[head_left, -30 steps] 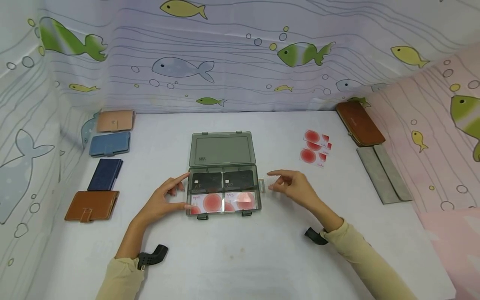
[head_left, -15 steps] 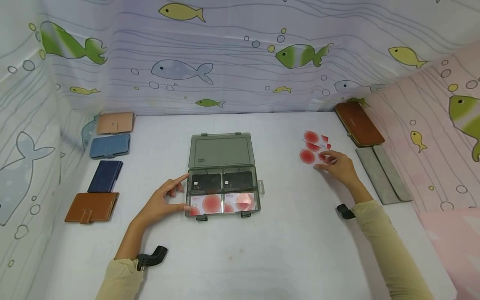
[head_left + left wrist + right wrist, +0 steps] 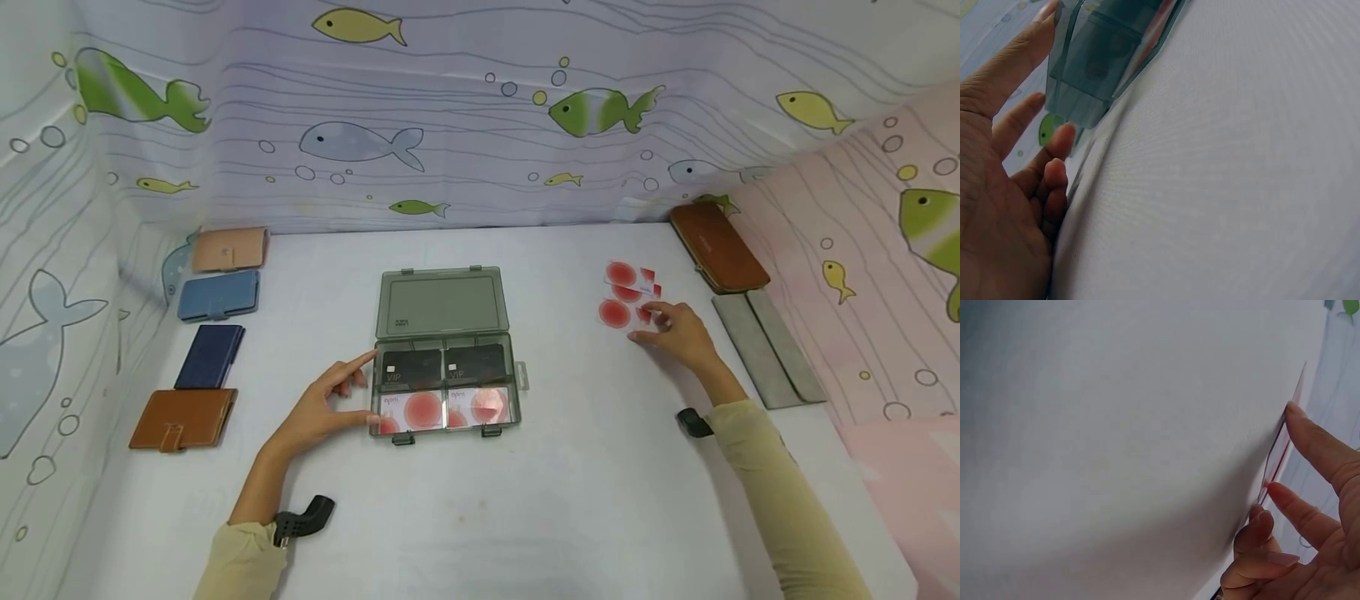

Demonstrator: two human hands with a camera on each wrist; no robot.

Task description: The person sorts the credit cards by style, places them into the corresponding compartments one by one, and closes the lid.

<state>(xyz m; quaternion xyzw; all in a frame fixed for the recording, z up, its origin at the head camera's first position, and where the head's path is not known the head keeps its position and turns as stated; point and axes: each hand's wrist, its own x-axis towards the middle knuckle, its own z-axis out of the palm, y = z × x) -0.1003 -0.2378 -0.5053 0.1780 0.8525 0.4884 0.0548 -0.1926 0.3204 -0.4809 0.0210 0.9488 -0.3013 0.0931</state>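
A green translucent plastic box [image 3: 442, 302] stands with its lid open and tilted back. In its compartments lie two black VIP cards [image 3: 476, 363] and two red-and-white cards [image 3: 412, 410]. My left hand [image 3: 318, 412] touches the box's left side, index finger at the upper part and thumb at the lower corner, both fairly straight. To the right, my right hand [image 3: 682, 336] pinches the nearest red-and-white card [image 3: 615, 314] by its edges between thumb and finger. In the right wrist view that card [image 3: 1280, 447] shows edge-on between the fingertips. Other such cards [image 3: 622, 273] overlap just behind it.
Along the left side lie several wallets: pink [image 3: 228, 248], light blue [image 3: 219, 295], navy [image 3: 210, 356] and brown [image 3: 182, 418]. A brown purse [image 3: 718, 247] and a grey pouch [image 3: 767, 348] lie at the right. Fish-print curtains stand behind and at the sides of the white table [image 3: 480, 525].
My right hand has moved from beside the box over to the loose cards at the right and taken hold of one. My left hand stays at the box.
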